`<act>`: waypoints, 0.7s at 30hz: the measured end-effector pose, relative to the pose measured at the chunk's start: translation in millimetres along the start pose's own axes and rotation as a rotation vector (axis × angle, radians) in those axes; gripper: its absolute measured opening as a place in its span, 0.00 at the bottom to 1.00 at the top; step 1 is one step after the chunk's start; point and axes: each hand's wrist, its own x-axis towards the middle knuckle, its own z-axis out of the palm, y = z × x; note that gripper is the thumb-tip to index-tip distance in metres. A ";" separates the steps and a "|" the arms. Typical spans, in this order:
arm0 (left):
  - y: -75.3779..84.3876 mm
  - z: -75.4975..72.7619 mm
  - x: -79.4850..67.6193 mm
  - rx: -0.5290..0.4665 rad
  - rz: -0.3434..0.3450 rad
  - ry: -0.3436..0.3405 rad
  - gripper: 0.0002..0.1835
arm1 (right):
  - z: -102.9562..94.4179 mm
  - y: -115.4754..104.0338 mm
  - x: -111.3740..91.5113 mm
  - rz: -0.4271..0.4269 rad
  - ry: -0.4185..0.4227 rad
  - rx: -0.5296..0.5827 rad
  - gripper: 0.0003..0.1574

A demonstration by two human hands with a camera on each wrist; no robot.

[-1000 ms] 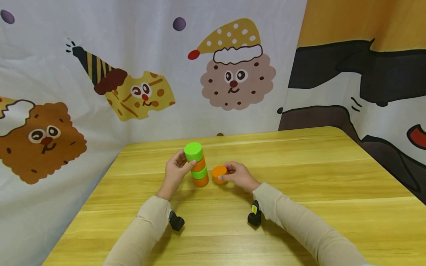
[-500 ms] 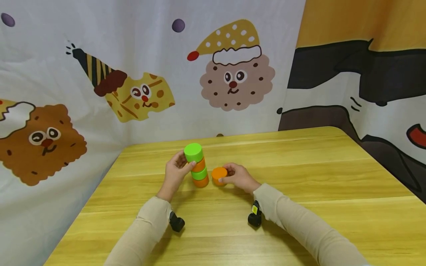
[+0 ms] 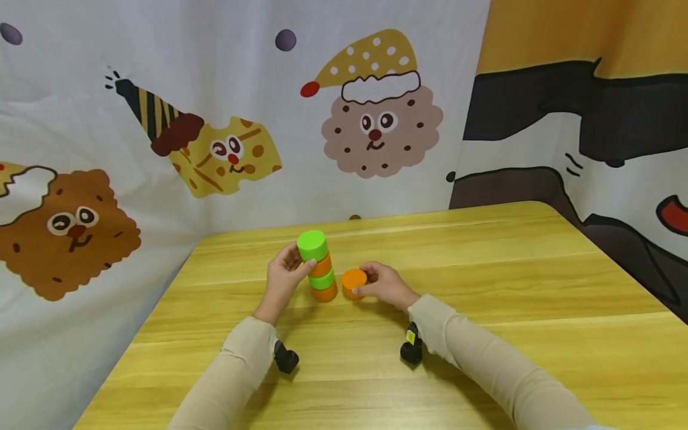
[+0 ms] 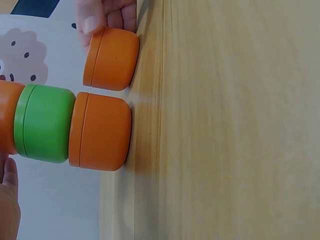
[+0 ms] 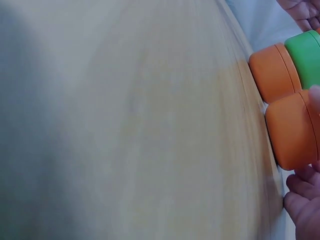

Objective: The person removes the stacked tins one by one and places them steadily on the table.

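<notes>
Small round lidded containers in orange and green stand stacked in a slim tower, with a green one (image 3: 313,245) on top and an orange one (image 4: 102,132) at the bottom on the table. My left hand (image 3: 283,279) holds the tower near its upper orange container (image 3: 323,266), thumb in front and fingers behind. Just right of the tower, a separate orange container (image 3: 353,283) stands upright on the table. My right hand (image 3: 388,288) grips it from the right side, thumb at the front. Its lid seam shows in the left wrist view.
The wooden table (image 3: 355,382) stretches out around both hands. Behind its far edge hangs a white cloth (image 3: 301,149) printed with cartoon biscuits and cheese. A small black camera sits at each wrist, the left camera (image 3: 285,358) and the right camera (image 3: 411,346).
</notes>
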 end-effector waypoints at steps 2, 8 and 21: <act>-0.1 0.5 0.0 -0.004 0.000 -0.004 0.26 | -0.4 -0.4 -0.2 0.010 0.004 0.011 0.41; -4.5 -0.3 1.7 -0.020 -0.008 -0.018 0.28 | -2.9 -11.3 -0.3 -0.013 -0.008 0.023 0.47; -37.7 -8.6 9.2 -0.027 0.007 -0.030 0.28 | -6.0 -61.5 5.7 -0.092 -0.053 -0.074 0.45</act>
